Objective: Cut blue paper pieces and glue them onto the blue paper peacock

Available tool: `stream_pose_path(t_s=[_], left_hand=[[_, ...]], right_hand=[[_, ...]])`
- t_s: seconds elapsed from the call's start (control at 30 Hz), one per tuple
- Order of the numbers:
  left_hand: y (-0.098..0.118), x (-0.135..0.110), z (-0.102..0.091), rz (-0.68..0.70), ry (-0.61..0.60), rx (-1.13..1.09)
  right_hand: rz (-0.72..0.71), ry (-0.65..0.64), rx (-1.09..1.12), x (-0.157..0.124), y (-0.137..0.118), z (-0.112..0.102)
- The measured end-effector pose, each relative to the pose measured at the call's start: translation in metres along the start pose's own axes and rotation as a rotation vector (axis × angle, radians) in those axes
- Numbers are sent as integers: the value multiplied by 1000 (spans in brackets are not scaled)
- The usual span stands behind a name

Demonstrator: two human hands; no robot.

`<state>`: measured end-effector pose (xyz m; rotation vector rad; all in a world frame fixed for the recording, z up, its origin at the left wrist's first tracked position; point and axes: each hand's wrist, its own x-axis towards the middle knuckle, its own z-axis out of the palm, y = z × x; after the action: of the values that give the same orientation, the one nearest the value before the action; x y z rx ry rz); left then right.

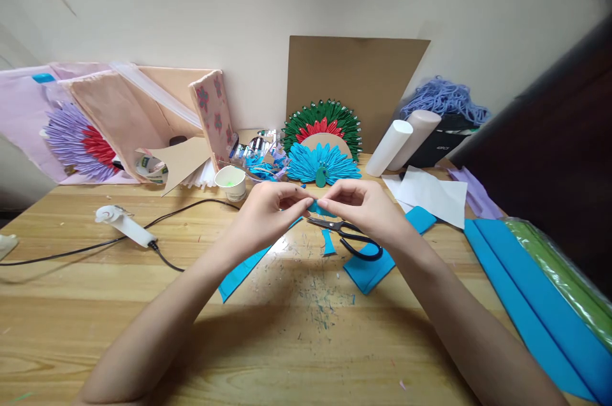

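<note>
Between my two hands is a small blue piece (321,208), which looks like felt or foam sheet. My left hand (275,211) pinches its left end, and my right hand (361,205) pinches its right end. Just below lie black-handled scissors (361,246), blades to the left. A small blue offcut (327,243) rests left of the handles. One blue strip (248,272) lies under my left wrist, and a folded blue sheet (368,271) sits partly beneath the scissors. Behind my hands stands a fan of blue petals (322,164) with a green oval at its base.
A white glue gun (124,224) with a black cord lies at left. Near the back stand a paper cup (231,181), a green and red petal fan (351,129), a cardboard sheet (354,74) and white rolls (389,148). Large blue sheets (530,310) cover the right edge.
</note>
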<state>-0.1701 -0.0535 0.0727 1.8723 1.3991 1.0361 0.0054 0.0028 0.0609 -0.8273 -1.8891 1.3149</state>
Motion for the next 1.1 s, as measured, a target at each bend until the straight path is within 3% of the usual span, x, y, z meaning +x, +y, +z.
stream_pose_path(t_s=[0.17, 0.3, 0.37, 0.5, 0.6, 0.93, 1.1], left_hand=[[1, -1, -7, -37, -28, -26], [3, 1, -13, -161, 9, -117], [4, 2, -14, -290, -58, -248], [4, 3, -10, -431, -309, -596], [1, 3, -8, -458, -325, -695], [-5, 2, -5, -423, -243, -668], [-2, 2, -1, -370, -171, -583]], right_hand=[[-67, 17, -77, -2, -1, -1], [-252, 211, -230, -4, -3, -1], [-412, 273, -334, -6, -4, -1], [-700, 220, -504, -8, -7, -3], [-810, 185, -575, -9, -8, -4], [-940, 90, -699, -8, -3, -13], [-887, 115, -677, -6, -5, -12]])
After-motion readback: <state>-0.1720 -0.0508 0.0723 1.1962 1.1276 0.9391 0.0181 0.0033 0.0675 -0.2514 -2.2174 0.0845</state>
